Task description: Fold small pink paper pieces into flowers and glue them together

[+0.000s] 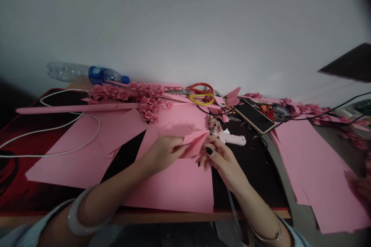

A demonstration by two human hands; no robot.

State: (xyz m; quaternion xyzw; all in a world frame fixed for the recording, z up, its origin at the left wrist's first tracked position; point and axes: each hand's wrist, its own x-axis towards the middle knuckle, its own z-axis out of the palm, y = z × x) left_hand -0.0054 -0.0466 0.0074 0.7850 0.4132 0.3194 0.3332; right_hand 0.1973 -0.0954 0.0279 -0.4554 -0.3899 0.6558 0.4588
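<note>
The person's left hand (164, 152) pinches a folded pink paper (195, 141) above the middle of the tabletop (150, 218), while the right hand (228, 166) has its fingers at the paper's far corner, though whether they grip it cannot be told. This piece looks only partly worked, creased but not yet a flower. Clusters of finished paper flowers (150, 106) lie along the wall side, whereas flat pink sheets (174, 187) beneath the hands and a pile of sheets (313, 170) at right remain unfolded.
</note>
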